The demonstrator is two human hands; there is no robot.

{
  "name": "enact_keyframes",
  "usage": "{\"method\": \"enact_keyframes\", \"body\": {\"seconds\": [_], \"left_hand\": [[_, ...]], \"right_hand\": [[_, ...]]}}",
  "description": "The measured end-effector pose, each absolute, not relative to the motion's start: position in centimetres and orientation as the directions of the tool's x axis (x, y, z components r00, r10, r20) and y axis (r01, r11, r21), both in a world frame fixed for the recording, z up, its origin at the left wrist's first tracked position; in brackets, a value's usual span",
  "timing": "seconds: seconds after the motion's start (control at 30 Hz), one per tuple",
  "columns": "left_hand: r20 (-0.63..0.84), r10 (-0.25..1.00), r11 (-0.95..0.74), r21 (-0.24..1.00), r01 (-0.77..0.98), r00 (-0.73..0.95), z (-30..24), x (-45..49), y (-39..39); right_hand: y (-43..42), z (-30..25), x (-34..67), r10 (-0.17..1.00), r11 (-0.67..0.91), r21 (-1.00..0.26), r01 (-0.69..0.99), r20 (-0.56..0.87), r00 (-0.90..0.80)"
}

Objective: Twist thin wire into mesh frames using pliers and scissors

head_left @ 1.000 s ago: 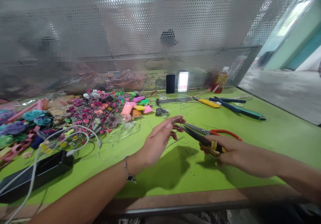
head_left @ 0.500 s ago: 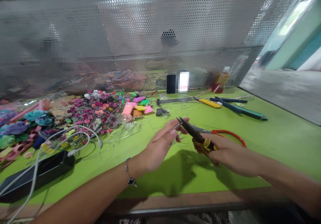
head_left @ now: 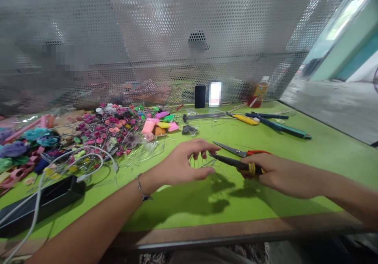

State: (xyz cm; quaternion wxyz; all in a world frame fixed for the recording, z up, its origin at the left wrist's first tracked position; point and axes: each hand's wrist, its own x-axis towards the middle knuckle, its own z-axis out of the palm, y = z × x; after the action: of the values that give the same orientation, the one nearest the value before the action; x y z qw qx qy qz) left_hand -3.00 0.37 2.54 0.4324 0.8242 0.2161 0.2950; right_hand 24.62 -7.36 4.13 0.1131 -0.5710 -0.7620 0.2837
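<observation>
Both hands have come down lower to the tabletop (head_left: 325, 157) than half a second ago. The left hand (head_left: 183, 163) has turned palm down, and the pliers (head_left: 233, 162) now lie flatter, with the nose pointing left.

A big metal screen (head_left: 147, 39) full of little holes stands along the far edge. People behind it are only blurry shapes. The green tabletop is wide, and its right side is cut off by the picture. It has lots of open room on the right and along the near edge in front of the hands.

A big pile of tiny coloured flowers (head_left: 112, 132) and tangled wires fills the far left part, and the bits are too small to tell apart. A black box (head_left: 44, 203) sits at the near left corner with a white cable (head_left: 88, 153) looping over it. Its end runs out of the picture.

The left hand hangs near the middle, half open, with thumb and fingers apart. The right hand (head_left: 277, 173) is just beside it and is closed tight around the yellow and black handles of the pliers, which hides most of them.

Red-handled scissors (head_left: 236, 151) lie just behind the pliers, partly hidden by the right hand. A thin wire (head_left: 206, 162) lies between the left fingers and the nose of the pliers. It is so thin that I cannot tell if anything touches it.
</observation>
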Motion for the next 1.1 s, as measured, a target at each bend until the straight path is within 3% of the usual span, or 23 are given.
{"method": "enact_keyframes", "body": {"seconds": [0.13, 0.3, 0.37, 0.6, 0.77, 0.93, 1.0, 1.1], "left_hand": [[0.393, 0.588, -0.713, 0.665, 0.223, 0.707, 2.2, -2.7, -0.1], [0.481, 0.562, -0.804, 0.510, 0.307, 0.673, 0.8, -2.3, -0.2], [0.498, 0.570, -0.812, 0.462, 0.357, 0.653, 0.5, -2.3, -0.1], [0.475, 0.610, -0.791, 0.416, 0.449, 0.634, 0.1, -2.0, -0.3], [0.448, 0.620, -0.784, 0.316, 0.535, 0.644, -1.0, -1.7, -0.9], [0.409, 0.651, -0.754, 0.244, 0.610, 0.640, -1.2, -1.6, -0.9], [0.407, 0.684, -0.723, 0.268, 0.637, 0.606, -1.0, -1.7, -0.6], [0.380, 0.742, -0.670, 0.432, 0.604, 0.552, -0.5, -1.8, 0.1]], "right_hand": [[-6.8, 3.8, 25.0, 0.945, 0.171, -0.389, 0.905, -0.194, -0.262], [-6.3, 3.4, 25.0, 0.971, 0.175, -0.107, 0.979, -0.148, -0.190], [-6.1, 3.3, 24.7, 0.972, 0.186, -0.047, 0.981, -0.137, -0.191], [-6.0, 2.8, 24.0, 0.972, 0.200, 0.021, 0.980, -0.129, -0.195], [-6.2, 2.4, 23.3, 0.978, 0.194, 0.167, 0.967, -0.107, -0.177], [-5.9, 1.8, 23.2, 0.972, 0.220, 0.214, 0.952, 0.029, -0.232], [-5.3, 1.6, 24.3, 0.960, 0.242, 0.178, 0.954, 0.101, -0.262], [-3.9, 1.3, 27.0, 0.950, 0.268, 0.120, 0.956, 0.135, -0.283]]}}
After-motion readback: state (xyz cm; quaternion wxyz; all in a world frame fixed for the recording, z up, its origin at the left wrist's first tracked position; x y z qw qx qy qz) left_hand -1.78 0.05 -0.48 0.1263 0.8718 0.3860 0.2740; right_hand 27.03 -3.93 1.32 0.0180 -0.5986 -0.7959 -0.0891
